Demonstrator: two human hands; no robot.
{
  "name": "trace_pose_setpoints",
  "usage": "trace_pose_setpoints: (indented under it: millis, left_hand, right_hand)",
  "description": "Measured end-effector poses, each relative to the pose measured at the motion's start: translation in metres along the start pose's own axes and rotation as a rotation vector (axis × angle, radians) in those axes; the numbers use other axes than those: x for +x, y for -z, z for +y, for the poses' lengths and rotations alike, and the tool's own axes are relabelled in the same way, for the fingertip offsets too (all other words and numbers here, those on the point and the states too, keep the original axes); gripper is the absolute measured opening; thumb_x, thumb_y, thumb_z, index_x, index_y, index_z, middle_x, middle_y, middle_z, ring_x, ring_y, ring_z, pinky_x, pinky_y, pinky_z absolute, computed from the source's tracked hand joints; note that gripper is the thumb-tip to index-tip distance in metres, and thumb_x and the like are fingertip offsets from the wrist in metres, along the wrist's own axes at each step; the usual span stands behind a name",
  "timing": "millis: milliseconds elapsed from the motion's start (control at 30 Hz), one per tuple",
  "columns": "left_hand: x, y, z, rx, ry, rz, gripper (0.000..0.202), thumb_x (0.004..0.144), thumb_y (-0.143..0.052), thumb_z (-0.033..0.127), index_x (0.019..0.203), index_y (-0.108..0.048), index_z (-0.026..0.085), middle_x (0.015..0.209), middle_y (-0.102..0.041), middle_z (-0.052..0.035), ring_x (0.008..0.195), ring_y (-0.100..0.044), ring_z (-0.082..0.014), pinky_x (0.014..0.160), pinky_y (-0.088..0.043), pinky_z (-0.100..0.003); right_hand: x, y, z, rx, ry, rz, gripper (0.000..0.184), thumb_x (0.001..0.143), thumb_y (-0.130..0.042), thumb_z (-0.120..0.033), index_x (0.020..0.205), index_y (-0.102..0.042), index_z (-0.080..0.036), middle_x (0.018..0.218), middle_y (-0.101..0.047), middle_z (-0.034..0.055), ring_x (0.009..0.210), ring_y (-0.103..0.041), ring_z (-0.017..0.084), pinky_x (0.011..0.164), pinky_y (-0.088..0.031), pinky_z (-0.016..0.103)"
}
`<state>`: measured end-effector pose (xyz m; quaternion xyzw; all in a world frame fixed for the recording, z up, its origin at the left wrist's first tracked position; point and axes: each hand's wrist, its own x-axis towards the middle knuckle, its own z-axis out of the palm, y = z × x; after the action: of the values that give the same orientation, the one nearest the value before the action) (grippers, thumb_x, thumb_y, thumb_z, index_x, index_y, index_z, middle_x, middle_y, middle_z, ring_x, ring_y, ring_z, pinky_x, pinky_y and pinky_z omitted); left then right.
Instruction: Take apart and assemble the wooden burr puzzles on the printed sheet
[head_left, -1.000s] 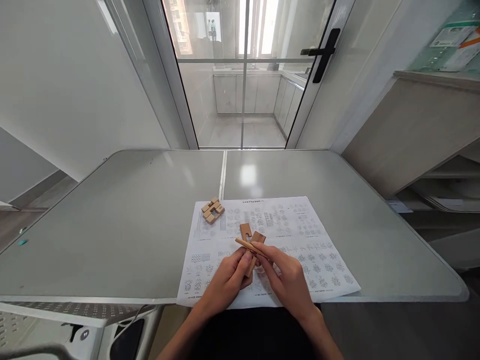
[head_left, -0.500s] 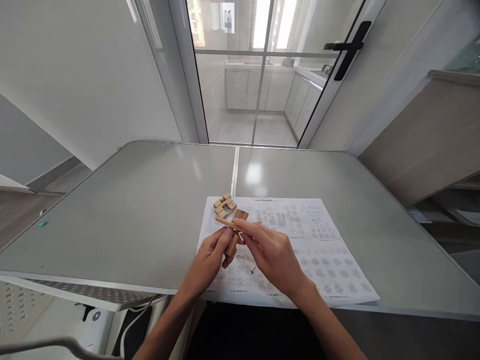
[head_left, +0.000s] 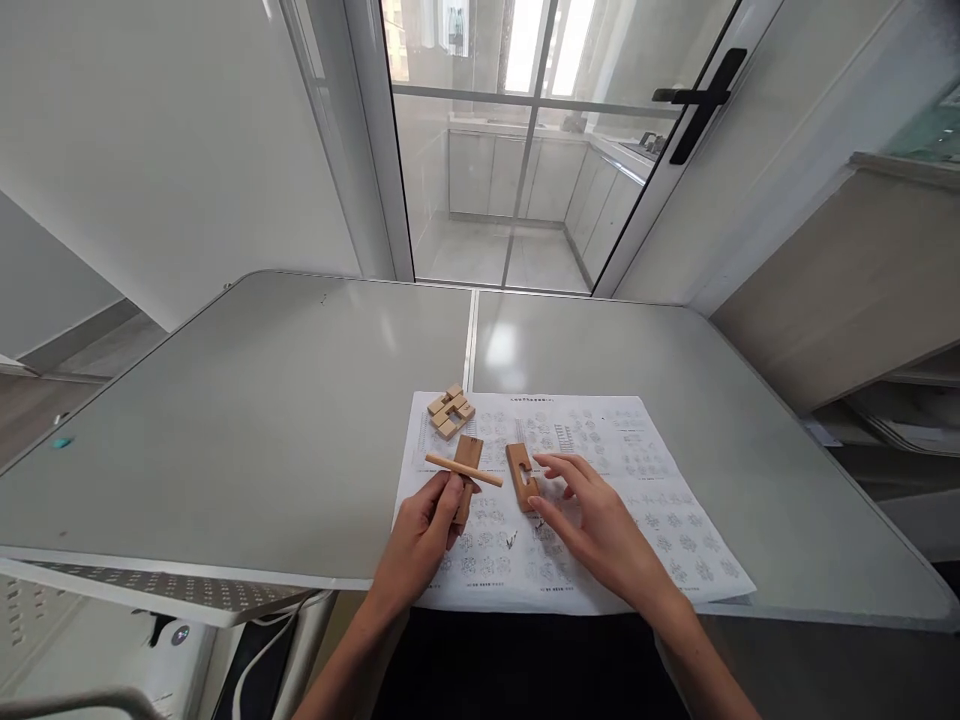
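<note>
My left hand [head_left: 424, 530] is closed on two crossed wooden puzzle pieces [head_left: 465, 465], a flat slotted plate with a thin stick through it, held just above a printed instruction sheet [head_left: 637, 500]. My right hand [head_left: 592, 515] hovers with fingers spread over the sheet, its fingertips next to a second slotted wooden piece [head_left: 522, 475] lying flat. A small assembled block of pale wooden pieces [head_left: 451, 411] rests at the sheet's far left corner.
The sheet lies on a grey folding table [head_left: 285, 400] with a seam down the middle. Behind the table stands a glass door [head_left: 525, 150] with a black handle. A wooden shelf unit [head_left: 847, 270] is at the right.
My right hand let go of the crossed pieces and moved right, opening over the sheet. The second slotted piece now lies uncovered. The left hand kept its grip.
</note>
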<state>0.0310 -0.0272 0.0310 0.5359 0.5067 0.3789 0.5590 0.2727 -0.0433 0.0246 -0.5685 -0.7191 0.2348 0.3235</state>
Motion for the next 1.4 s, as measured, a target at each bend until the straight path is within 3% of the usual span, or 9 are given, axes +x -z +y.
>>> trace_pose_setpoints:
  millis: [200,367,600,800,933,1100,1200,1300,1400]
  left_hand:
    - [0.0,0.0,-0.005,0.01,-0.011,0.003,0.055,0.101,-0.048,0.069,0.097,-0.064,0.016,0.064,-0.042,0.0052,0.056,-0.04,-0.0123,0.054,-0.035,-0.025]
    - [-0.001,0.001,0.003,-0.022,0.022,0.011,0.055,0.099,-0.05,0.07,0.095,-0.062,0.017,0.064,-0.042,0.0053,0.056,-0.039,-0.0121,0.053,-0.034,-0.025]
    - [-0.002,-0.001,0.021,-0.157,0.042,0.013,0.05,0.098,-0.055,0.066,0.096,-0.061,0.017,0.067,-0.044,0.005,0.055,-0.036,-0.0106,0.054,-0.034,-0.025]
    - [0.002,-0.013,0.014,-0.27,0.095,-0.063,0.05,0.097,-0.057,0.066,0.099,-0.061,0.016,0.066,-0.047,0.0049,0.052,-0.034,-0.0089,0.049,-0.031,-0.025]
    - [0.005,-0.019,0.013,-0.358,0.16,-0.08,0.048,0.095,-0.061,0.064,0.099,-0.061,0.016,0.063,-0.046,0.0062,0.049,-0.032,-0.0072,0.047,-0.027,-0.023]
    - [0.006,-0.032,0.026,-0.407,0.202,-0.108,0.047,0.094,-0.062,0.062,0.096,-0.061,0.015,0.06,-0.043,0.0074,0.047,-0.028,-0.0058,0.047,-0.024,-0.023]
    - [0.006,-0.038,0.031,-0.411,0.208,-0.138,0.044,0.095,-0.061,0.06,0.097,-0.061,0.015,0.06,-0.044,0.0072,0.047,-0.027,-0.0058,0.047,-0.024,-0.023]
    - [0.007,-0.045,0.033,-0.44,0.226,-0.176,0.042,0.097,-0.06,0.058,0.096,-0.061,0.016,0.06,-0.043,0.0073,0.046,-0.026,-0.0057,0.047,-0.025,-0.023]
    - [0.008,-0.055,0.037,-0.47,0.24,-0.208,0.04,0.1,-0.056,0.055,0.095,-0.061,0.015,0.06,-0.041,0.0075,0.046,-0.025,-0.0057,0.047,-0.025,-0.022]
  right_hand:
    - [0.002,-0.034,-0.012,-0.153,-0.087,0.129,0.039,0.101,-0.062,-0.036,0.139,-0.059,-0.026,0.119,-0.068,0.0113,0.097,-0.073,0.03,0.073,-0.064,0.042]
    - [0.01,-0.042,-0.013,-0.262,-0.088,0.139,0.037,0.098,-0.058,-0.024,0.136,-0.058,-0.023,0.11,-0.068,0.0108,0.095,-0.071,0.031,0.067,-0.061,0.04]
    - [0.003,-0.033,-0.005,-0.165,-0.085,0.136,0.032,0.1,-0.052,-0.023,0.131,-0.059,-0.023,0.097,-0.072,0.0069,0.074,-0.072,0.024,0.057,-0.054,0.033]
    - [-0.004,-0.02,-0.011,-0.049,-0.105,0.116,0.019,0.106,-0.049,-0.033,0.106,-0.067,-0.024,0.085,-0.072,0.0047,0.067,-0.068,0.022,0.056,-0.05,0.031]
    - [-0.011,-0.002,-0.016,0.198,-0.134,0.114,0.028,0.109,-0.05,-0.044,0.106,-0.069,-0.024,0.094,-0.074,0.0061,0.075,-0.068,0.021,0.059,-0.054,0.029]
    - [-0.017,0.017,-0.025,0.399,-0.146,0.156,0.031,0.108,-0.052,-0.048,0.103,-0.07,-0.024,0.097,-0.072,0.0061,0.084,-0.068,0.021,0.067,-0.057,0.029]
    - [-0.019,0.021,-0.03,0.557,-0.153,0.151,0.029,0.109,-0.051,-0.048,0.106,-0.068,-0.023,0.091,-0.07,0.0048,0.078,-0.068,0.019,0.071,-0.059,0.03]
    - [-0.019,0.022,-0.033,0.705,-0.163,0.119,0.031,0.11,-0.048,-0.048,0.111,-0.065,-0.022,0.08,-0.064,0.0013,0.064,-0.061,0.015,0.062,-0.055,0.028]
    - [-0.018,0.021,-0.034,0.685,-0.184,0.157,0.03,0.11,-0.049,-0.049,0.112,-0.063,-0.023,0.072,-0.053,-0.0032,0.058,-0.051,0.014,0.056,-0.05,0.026]
